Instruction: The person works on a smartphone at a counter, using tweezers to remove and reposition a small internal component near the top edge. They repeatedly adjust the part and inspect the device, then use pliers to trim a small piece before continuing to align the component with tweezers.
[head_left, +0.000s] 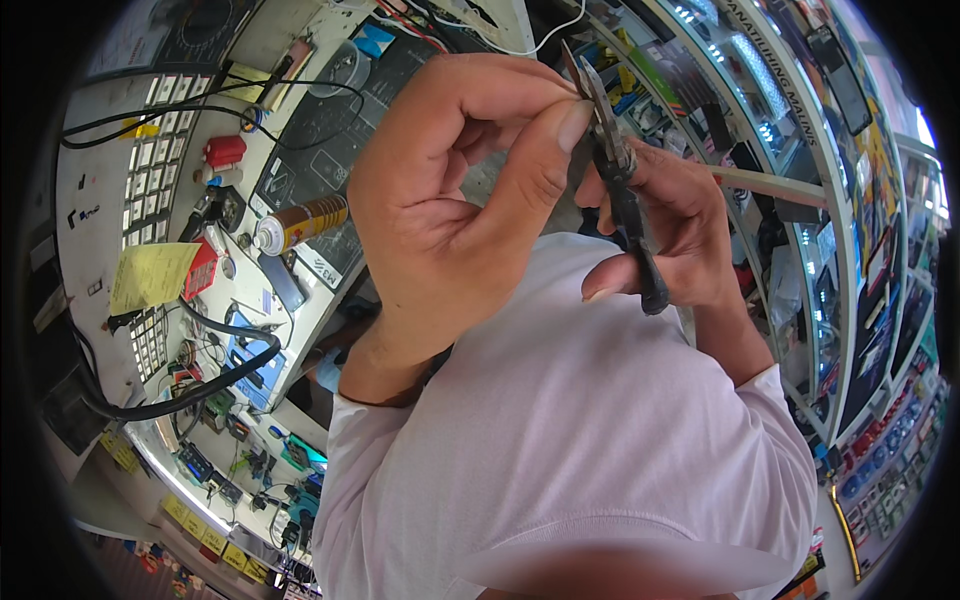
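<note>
Raised in front of my chest, my right hand (675,220) grips a pair of pliers (622,190) with dark handles and worn metal jaws pointing up and away. Its fingers wrap the handles, and the thumb lies near the lower handle end. My left hand (460,190) is closed in a pinch, thumb tip against index finger, right beside the jaws. A thin, pointed, brownish sliver (573,68) stands up between the pinch and the jaws. Whether it is a separate piece or part of the tool, I cannot tell; the fingertips hide its lower end.
On the left runs a cluttered white workbench with a dark mat (325,130), a spray can (300,225), a red bottle (224,151), a yellow paper (150,277) and a thick black cable (215,388). Glass display shelves (800,190) stand close on the right.
</note>
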